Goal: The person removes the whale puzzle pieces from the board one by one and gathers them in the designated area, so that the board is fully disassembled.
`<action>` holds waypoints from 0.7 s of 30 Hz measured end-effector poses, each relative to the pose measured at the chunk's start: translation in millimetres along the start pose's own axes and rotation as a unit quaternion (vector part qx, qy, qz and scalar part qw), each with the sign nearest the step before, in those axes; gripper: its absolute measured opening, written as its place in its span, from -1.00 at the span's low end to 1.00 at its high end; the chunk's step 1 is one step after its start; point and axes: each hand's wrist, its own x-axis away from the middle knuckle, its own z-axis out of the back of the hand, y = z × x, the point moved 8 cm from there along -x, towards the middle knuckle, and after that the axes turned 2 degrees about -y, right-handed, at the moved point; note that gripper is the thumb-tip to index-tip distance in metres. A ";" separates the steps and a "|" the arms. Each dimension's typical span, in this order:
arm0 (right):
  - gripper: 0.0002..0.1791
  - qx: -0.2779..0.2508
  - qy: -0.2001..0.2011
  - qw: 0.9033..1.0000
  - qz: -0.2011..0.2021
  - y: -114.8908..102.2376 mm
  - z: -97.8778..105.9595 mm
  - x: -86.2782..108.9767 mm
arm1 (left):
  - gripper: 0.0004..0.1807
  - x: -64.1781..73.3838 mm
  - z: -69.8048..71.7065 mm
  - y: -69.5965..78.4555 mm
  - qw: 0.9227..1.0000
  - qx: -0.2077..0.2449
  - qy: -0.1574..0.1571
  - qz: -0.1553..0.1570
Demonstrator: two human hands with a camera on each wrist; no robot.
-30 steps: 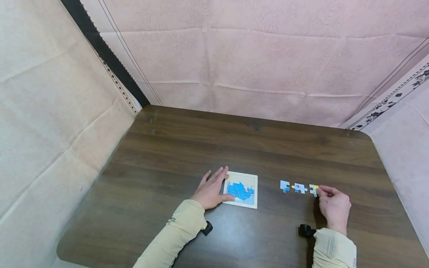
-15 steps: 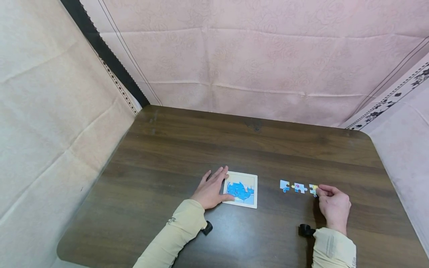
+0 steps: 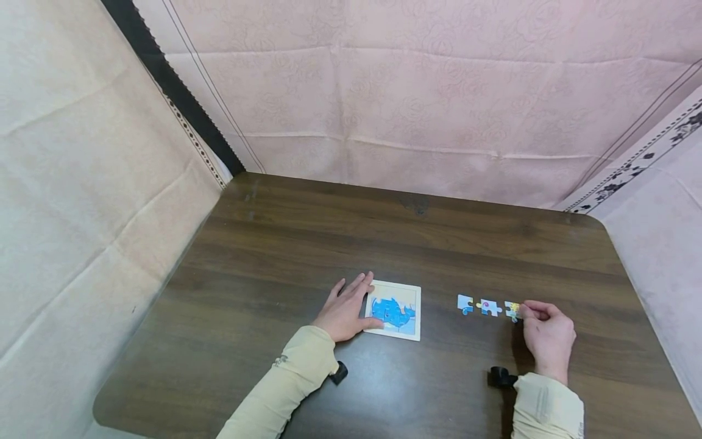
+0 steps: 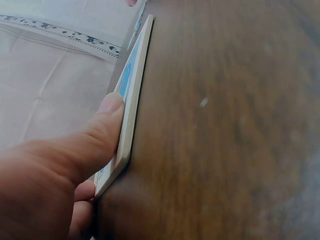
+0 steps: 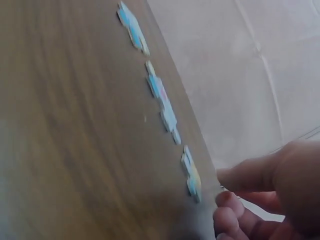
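A square wooden jigsaw tray (image 3: 397,336) with a blue whale picture lies flat on the table. My left hand (image 3: 341,312) rests on its left side, fingers spread along the edge and thumb over the front left corner. In the left wrist view the thumb (image 4: 102,125) touches the tray's frame. To the right lie three loose jigsaw pieces in a row: the left piece (image 3: 465,303), the middle piece (image 3: 489,307) and the right piece (image 3: 511,308). My right hand (image 3: 548,335) is at the right piece, fingers bent. In the right wrist view its fingertips (image 5: 227,202) look apart from that piece.
The brown wooden table (image 3: 274,244) has rounded corners. Pale cloth hangs (image 3: 411,110) stand behind it and at both sides. A black wrist camera (image 3: 500,377) sits by the right cuff, and another black camera (image 3: 339,373) by the left cuff.
Almost nothing differs. The right hand shifts very slightly at the right jigsaw piece; the left hand stays on the tray.
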 end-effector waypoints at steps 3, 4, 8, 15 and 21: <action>-0.70 -0.013 0.011 1.000 0.010 -9.5 -2.6 3.3 | 0.10 0.4 0.6 0.6 1.000 0.002 -0.001 0.000; -0.70 -0.018 0.010 1.000 0.019 -14.9 -5.4 5.1 | 0.09 0.6 1.1 0.7 1.000 0.003 -0.002 0.000; -0.73 -0.028 -0.022 0.997 0.071 -44.0 -25.3 16.7 | 0.09 1.0 1.6 0.2 1.000 0.005 -0.002 0.002; -0.78 -0.031 -0.130 0.978 0.162 -92.7 -80.5 48.3 | 0.09 0.1 0.1 -0.7 1.000 0.001 -0.003 0.004; -0.76 -0.011 -0.209 0.958 0.198 -122.8 -119.5 82.3 | 0.08 -1.5 -1.7 -1.4 1.000 -0.002 -0.007 0.008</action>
